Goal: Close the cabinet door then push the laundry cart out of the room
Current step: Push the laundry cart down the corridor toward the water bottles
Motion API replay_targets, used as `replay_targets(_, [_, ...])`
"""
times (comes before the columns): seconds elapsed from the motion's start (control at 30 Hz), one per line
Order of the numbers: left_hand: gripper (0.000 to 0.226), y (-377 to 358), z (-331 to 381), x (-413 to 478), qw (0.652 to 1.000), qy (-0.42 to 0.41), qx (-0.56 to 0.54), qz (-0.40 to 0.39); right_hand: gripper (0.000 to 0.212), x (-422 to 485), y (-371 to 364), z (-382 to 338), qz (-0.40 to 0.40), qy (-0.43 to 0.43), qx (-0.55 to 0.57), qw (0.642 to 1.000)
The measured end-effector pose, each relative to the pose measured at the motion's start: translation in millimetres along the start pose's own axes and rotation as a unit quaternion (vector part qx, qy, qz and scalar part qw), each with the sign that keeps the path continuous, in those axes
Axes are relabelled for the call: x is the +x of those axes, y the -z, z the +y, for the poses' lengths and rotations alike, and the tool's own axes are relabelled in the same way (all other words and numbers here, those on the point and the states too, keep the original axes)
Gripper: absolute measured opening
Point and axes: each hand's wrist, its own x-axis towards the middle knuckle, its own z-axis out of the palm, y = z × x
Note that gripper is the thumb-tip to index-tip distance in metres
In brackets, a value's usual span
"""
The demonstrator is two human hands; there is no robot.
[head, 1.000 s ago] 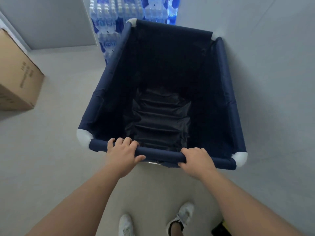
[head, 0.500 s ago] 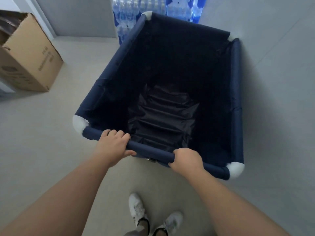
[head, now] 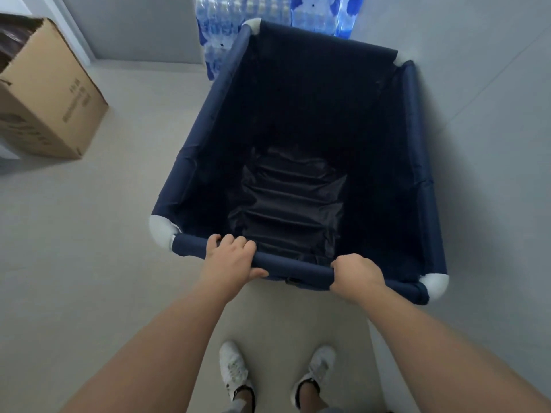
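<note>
Navy fabric: the laundry cart is a deep bin of dark blue cloth on a frame with white corner joints, standing on the pale floor directly in front of the person; nothing can be made out inside it but creased lining.
Left hand: clenched over the near rail of the cart, fingers wrapped across the top and thumb tucked beneath.
Right hand: clenched on the same rail, nearer the right corner, knuckles up.
Feet: two white shoes planted just behind the rail.
Surroundings: a cardboard box sits well apart to the left; stacked packs of bottled water stand just beyond the cart's far left corner; a grey wall runs close along the right side.
Step in hand: by my reading, the pushing stage; no cabinet door is in view, so I cannot tell whether it is shut.
Next move: likely a steer to the left, since the water packs block the way straight ahead and the wall hems in the right; the exit itself is not visible.
Risk: the far corner may clip the bottles if pushed straight.
</note>
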Motion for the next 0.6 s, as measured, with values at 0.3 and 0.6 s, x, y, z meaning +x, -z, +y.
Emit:
replay_targets(0.3, [0.053,-3.7,64.6,22.1,0.999,0.036,-0.002,0.003,0.015,16.4,3.5,66.2,0.022,0.031,-0.041,0.998])
replay_targets(0.6, [0.049,1.5,64.9,42.2,0.998,0.031,0.052,0.021,0.021,42.0,6.4,73.1,0.026,0.036,-0.029,0.999])
